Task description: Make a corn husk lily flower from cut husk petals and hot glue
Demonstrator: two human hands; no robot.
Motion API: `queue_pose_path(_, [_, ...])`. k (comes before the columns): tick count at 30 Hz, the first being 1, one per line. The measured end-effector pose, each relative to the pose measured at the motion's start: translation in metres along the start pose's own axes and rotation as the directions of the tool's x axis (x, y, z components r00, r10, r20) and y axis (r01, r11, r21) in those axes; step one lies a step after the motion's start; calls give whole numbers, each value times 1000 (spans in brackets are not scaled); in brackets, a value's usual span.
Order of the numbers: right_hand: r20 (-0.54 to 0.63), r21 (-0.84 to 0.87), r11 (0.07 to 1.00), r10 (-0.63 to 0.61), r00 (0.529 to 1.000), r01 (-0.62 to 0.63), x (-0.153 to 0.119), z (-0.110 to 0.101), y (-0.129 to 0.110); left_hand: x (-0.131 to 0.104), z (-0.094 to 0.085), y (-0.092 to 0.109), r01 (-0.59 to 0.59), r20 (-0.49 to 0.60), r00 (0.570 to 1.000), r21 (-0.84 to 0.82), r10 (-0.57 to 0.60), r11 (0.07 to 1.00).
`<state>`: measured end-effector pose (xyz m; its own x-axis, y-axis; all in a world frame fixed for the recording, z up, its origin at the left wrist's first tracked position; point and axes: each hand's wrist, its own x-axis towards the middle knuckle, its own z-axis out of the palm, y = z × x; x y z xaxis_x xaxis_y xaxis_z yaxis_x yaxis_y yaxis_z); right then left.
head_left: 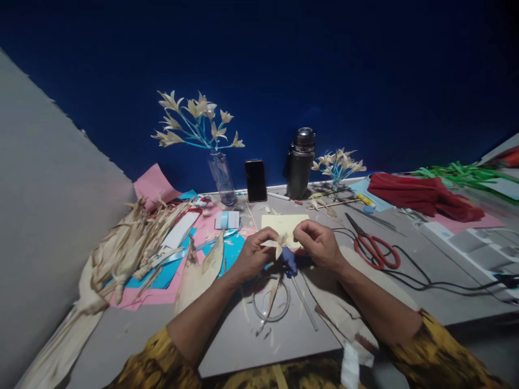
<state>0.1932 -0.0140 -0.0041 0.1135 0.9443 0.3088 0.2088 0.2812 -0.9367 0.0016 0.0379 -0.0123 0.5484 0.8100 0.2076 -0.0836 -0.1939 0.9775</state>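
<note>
My left hand is closed, its fingertips pinching a small pale flower made of dried husk petals. Close by on the right, my right hand has thumb and fingers pressed together; whatever is between them is too small to make out. Below the flower lies a blue glue gun, partly hidden, with a translucent glue stick sticking out towards me. A pale yellow paper is behind the hands. In front, a coiled grey wire and a narrow husk scrap rest on the table.
Dried corn husks cover the left side over pink and blue papers. Red-handled scissors and black cables lie right. Along the wall stand a bottle with husk flowers, a phone, a flask and a smaller flower bunch.
</note>
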Motion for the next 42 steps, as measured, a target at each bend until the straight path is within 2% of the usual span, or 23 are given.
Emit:
queue_pose_path(3, [55,4,1000,-13,998,13,1,-2,1,-1,1,-4,103,41,994,-111,-99,989])
queue_pose_path(6, [66,25,999,-30,997,28,1,-3,3,-2,3,-5,156,76,986,-168,-145,973])
queue_pose_path(9, [45,36,999,-33,998,31,2,-2,7,-2,4,-2,142,65,989,-165,-133,976])
queue_pose_path(15, [-106,51,996,72,992,-67,5,0,4,-2,5,2,57,12,998,-66,-57,996])
queue_pose_path(18, [-26,60,988,144,989,-142,6,0,5,-2,6,0,105,-8,994,-113,-107,988])
queue_pose_path(21, [79,38,977,204,976,-208,5,1,7,-2,8,-3,200,-35,976,-235,-214,951])
queue_pose_path(26, [178,38,986,152,972,-161,1,6,8,1,12,-8,242,-67,955,-390,-289,888])
queue_pose_path(33, [168,94,971,204,964,-222,-1,12,10,2,19,-9,246,-124,928,-503,-351,829])
queue_pose_path(38, [147,132,965,207,967,-227,0,14,12,0,22,-9,235,-172,927,-429,-334,872])
queue_pose_path(42, [93,131,973,177,980,-188,-1,15,13,-1,23,-10,225,-200,921,-429,-335,875])
